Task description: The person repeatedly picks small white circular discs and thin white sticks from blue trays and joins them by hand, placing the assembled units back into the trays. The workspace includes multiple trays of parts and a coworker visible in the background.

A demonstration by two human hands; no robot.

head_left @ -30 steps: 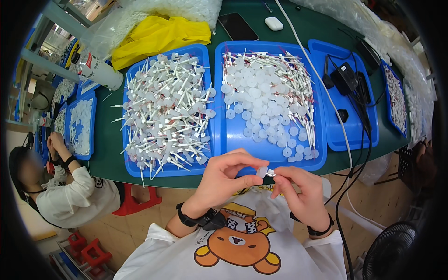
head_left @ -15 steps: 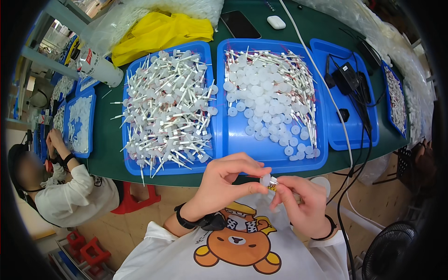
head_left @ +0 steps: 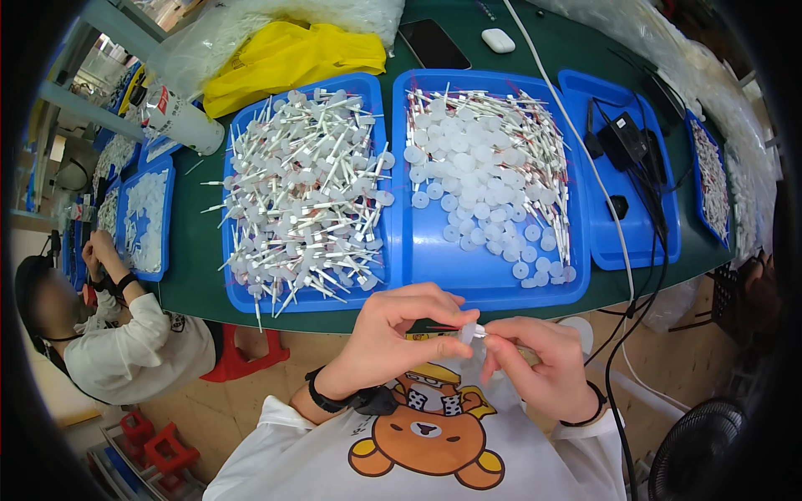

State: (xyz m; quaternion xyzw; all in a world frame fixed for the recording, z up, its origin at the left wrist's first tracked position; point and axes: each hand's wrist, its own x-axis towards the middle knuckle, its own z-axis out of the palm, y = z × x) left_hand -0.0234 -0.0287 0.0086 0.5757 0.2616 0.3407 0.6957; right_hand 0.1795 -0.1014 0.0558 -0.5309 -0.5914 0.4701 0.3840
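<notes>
In front of my chest, my left hand (head_left: 393, 338) pinches a translucent white plastic disc (head_left: 469, 332) between thumb and fingertips. My right hand (head_left: 543, 355) is closed on a small white connector (head_left: 479, 331) that sticks out of the disc's right side. The fingers hide most of both pieces. Beyond my hands, a blue tray (head_left: 430, 259) bears loose discs (head_left: 468, 154) and a bundle of thin white sleeved wires (head_left: 543, 138). To its left, another blue tray (head_left: 231, 271) is heaped with wires that have discs on them (head_left: 305, 192).
A third blue tray (head_left: 614, 242) at right contains a black power adapter (head_left: 625, 138) and cables. A white cable (head_left: 576, 142) crosses the table. At the back lie a phone (head_left: 434, 44), a white case (head_left: 498, 41) and a yellow bag (head_left: 292, 63). A co-worker (head_left: 134, 342) sits at left.
My right fingertips have shifted slightly on the connector, and less of it shows between my hands. The disc has dropped a little and moved slightly left. The view has shifted slightly.
</notes>
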